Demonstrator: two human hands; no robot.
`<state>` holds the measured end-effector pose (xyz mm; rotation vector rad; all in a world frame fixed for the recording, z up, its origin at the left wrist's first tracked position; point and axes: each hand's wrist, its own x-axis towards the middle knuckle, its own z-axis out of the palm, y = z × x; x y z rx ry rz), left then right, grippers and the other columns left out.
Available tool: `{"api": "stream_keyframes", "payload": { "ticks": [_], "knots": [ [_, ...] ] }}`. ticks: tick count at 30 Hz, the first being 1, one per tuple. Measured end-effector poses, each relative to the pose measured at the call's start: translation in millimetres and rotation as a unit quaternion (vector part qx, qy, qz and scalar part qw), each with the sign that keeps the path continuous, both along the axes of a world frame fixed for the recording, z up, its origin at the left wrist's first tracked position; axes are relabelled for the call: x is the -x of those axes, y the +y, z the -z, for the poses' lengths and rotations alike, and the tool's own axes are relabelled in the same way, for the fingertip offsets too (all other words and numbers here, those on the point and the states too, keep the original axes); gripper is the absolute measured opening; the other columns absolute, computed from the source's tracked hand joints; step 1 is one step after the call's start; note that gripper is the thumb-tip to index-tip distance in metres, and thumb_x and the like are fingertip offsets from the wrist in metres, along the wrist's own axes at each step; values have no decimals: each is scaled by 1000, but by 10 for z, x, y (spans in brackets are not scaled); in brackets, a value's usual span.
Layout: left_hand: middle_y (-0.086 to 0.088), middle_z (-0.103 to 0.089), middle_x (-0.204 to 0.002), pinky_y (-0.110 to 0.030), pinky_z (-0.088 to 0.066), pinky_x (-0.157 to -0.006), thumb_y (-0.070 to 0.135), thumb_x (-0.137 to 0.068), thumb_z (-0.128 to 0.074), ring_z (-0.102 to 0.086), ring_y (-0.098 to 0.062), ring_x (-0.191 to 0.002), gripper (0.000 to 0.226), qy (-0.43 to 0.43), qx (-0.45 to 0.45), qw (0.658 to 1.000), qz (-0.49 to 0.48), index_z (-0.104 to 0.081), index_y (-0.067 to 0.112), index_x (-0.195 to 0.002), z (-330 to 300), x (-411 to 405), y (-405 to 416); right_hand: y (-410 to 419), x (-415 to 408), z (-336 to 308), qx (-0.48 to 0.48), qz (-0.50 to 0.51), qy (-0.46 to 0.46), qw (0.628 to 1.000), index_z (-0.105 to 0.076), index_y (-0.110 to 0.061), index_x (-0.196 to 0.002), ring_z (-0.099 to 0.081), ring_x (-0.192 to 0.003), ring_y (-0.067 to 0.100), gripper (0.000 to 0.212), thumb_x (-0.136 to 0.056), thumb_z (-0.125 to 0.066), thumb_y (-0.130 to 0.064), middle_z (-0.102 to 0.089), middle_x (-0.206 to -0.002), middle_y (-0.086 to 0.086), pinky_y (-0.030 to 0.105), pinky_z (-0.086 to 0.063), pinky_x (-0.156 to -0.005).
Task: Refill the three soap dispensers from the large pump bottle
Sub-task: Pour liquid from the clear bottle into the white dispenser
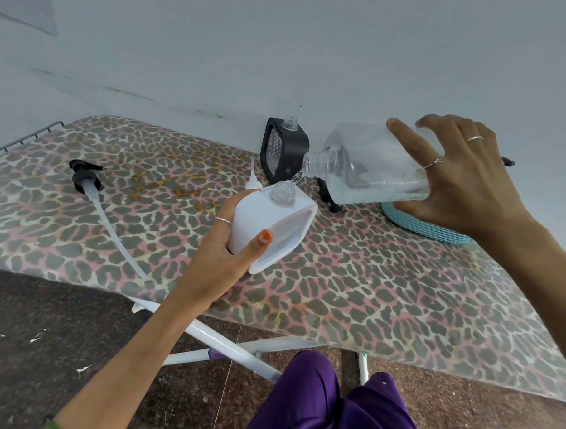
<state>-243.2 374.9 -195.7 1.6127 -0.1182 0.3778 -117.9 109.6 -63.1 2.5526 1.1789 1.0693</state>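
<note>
the right hand (464, 186) grips the large bottle (374, 173), tipped so liquid streams into the white dispenser (274, 227) that the left hand (218, 260) clasps above the counter (368, 299). refilling looks mid-way at best. two dispensers show: white and black (284, 149), uncapped. one pump (85, 176) lies loose; a third dispenser isn't visible.

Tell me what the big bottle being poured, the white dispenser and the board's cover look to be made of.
Large bottle: clear, glossy plastic, probably; the liquid and things behind it show through.
White dispenser: opaque matte white casing, likely plastic, round a clear neck.
Board cover: looks like leopard-print fabric under a glossy film; sheen at its near edge, but I can't be sure.
</note>
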Motion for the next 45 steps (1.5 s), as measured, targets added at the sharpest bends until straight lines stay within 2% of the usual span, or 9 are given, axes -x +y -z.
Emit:
{"api": "stream_keyframes", "payload": {
  "ticks": [7,13,17,23,27,31,34,40,45],
  "knots": [
    [27,-56,-120,-29,-55,-86,80,-66,-59,-57,-4,-113,60,8,-3,1000,-2,-38,67,-121,-9,9,8,1,0,-7,1,2,-3,1000,-35,-18,-145,-49,-111,48,91,-66,-79,-32,-51,-124,29,60,-37,-91],
    [18,-55,-128,-30,-52,-91,78,-68,-60,-55,-8,-118,67,8,-2,1000,2,-38,59,-128,5,6,6,0,1,-12,4,1,-8,1000,-34,-18,-144,-50,-109,48,90,-67,-78,-33,-51,-123,29,60,-37,-91],
    [23,-56,-123,-24,-53,-83,80,-66,-59,-57,-5,-114,61,10,-4,1000,0,-38,67,-122,-7,14,5,1,8,-13,4,-1,-8,1000,-34,-19,-144,-50,-109,48,86,-70,-73,-37,-51,-123,29,59,-37,-90],
    [21,-55,-125,-30,-53,-88,78,-69,-59,-56,-7,-116,59,5,-2,1000,1,-38,66,-122,0,10,5,0,20,-8,-1,2,-10,1000,-37,-18,-144,-50,-109,47,84,-70,-73,-35,-52,-123,28,58,-37,-90],
    [16,-56,-125,-25,-53,-77,78,-70,-59,-59,-11,-108,64,8,-4,1000,3,-38,60,-127,15,-2,9,-8,26,-18,-3,0,-11,1000,-36,-18,-144,-50,-109,47,83,-71,-70,-37,-52,-123,28,59,-37,-90],
    [16,-53,-131,-33,-50,-95,75,-73,-59,-53,-10,-121,64,0,-7,1000,4,-38,55,-131,49,-24,22,-19,26,-13,-1,2,-10,1000,-36,-18,-144,-50,-108,48,88,-68,-77,-32,-52,-123,29,59,-37,-90],
    [18,-53,-130,-33,-50,-96,74,-74,-59,-53,-9,-122,63,-1,-10,1000,1,-39,56,-130,60,-34,28,-25,23,-16,2,6,-10,1000,-35,-18,-144,-50,-109,48,91,-66,-80,-30,-51,-123,29,59,-37,-91],
    [24,-53,-128,-25,-51,-91,75,-73,-60,-53,-6,-121,61,-5,-7,1000,3,-39,59,-128,45,-30,23,-36,32,-31,0,7,-10,1000,-35,-18,-144,-50,-109,49,87,-68,-76,-33,-52,-123,30,60,-36,-91],
    [25,-53,-125,-17,-55,-70,77,-69,-61,-56,-1,-113,59,-2,7,1000,6,-39,66,-122,4,-2,11,-33,43,-58,-4,4,-8,1000,-35,-18,-143,-50,-110,49,79,-74,-64,-43,-52,-123,31,60,-36,-91]
  ]
}}
